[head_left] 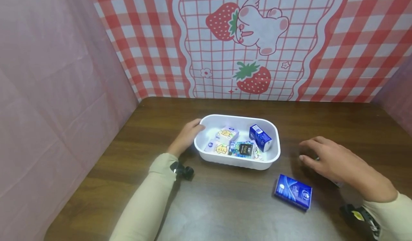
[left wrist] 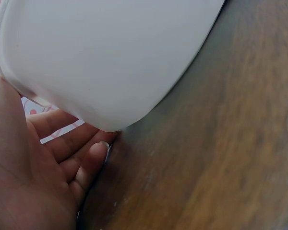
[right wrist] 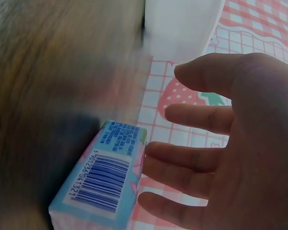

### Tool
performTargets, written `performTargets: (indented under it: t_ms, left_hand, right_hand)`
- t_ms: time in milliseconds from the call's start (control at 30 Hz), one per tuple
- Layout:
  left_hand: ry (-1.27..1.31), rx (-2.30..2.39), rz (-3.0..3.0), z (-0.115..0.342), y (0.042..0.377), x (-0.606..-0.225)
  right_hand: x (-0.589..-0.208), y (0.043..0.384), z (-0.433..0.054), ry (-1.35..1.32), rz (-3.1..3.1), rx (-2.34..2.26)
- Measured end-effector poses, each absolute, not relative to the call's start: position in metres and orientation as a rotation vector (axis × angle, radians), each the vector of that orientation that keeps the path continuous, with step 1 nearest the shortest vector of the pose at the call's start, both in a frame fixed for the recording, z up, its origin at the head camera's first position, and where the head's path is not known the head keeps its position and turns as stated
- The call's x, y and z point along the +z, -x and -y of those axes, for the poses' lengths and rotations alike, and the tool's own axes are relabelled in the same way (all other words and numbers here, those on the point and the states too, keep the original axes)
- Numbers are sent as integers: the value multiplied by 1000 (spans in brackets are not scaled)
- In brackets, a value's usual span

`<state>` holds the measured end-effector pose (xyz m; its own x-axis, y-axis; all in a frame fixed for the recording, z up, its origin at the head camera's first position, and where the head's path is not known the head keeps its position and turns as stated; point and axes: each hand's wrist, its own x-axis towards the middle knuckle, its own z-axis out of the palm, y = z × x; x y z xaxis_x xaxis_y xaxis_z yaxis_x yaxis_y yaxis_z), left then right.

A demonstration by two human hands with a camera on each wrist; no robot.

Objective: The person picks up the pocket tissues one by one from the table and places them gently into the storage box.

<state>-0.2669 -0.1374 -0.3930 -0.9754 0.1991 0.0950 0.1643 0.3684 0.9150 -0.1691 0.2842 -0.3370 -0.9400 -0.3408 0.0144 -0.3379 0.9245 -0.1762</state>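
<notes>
A white plastic tub [head_left: 233,161] stands on the table, its left end held at the rim by my left hand [head_left: 187,136]. In the left wrist view, the thumb reaches the rim while the other fingers lie beside and below the tub's outer wall [left wrist: 110,57]. Several small tissue packs lie inside, among them a dark blue pack [head_left: 260,138] and a pale purple pack [head_left: 227,134]. My right hand [head_left: 334,162] hovers over a light blue and pink tissue pack [right wrist: 103,177], fingers spread beside it without gripping. The hand mostly hides this pack in the head view.
A dark blue tissue pack [head_left: 293,192] lies flat on the brown wooden table [head_left: 222,205], between the tub and my right forearm. Behind the table hangs a red-and-white checked cloth [head_left: 154,55] with strawberries. A pale pink cloth [head_left: 64,91] hangs at the left.
</notes>
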Motion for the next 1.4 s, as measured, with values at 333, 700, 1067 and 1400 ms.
performTargets:
  t_ms: [333,700,1067,1400]
  left_hand:
    - [-343,1727,-2571,137,268,-393]
    - [-331,1737,-2568,139,268,-393]
    - [-331,1736,-2565,138,269,-396]
    - [-329,1740,-2556,137,268,-394]
  right_hand:
    - [-337,170,-293,449,-3030,-189]
    - [-334,173,-301,344,-2979,-94]
    - [-334,171,-305,305,-2960,-52]
    - [-336,170,-308,318,-2968,-84]
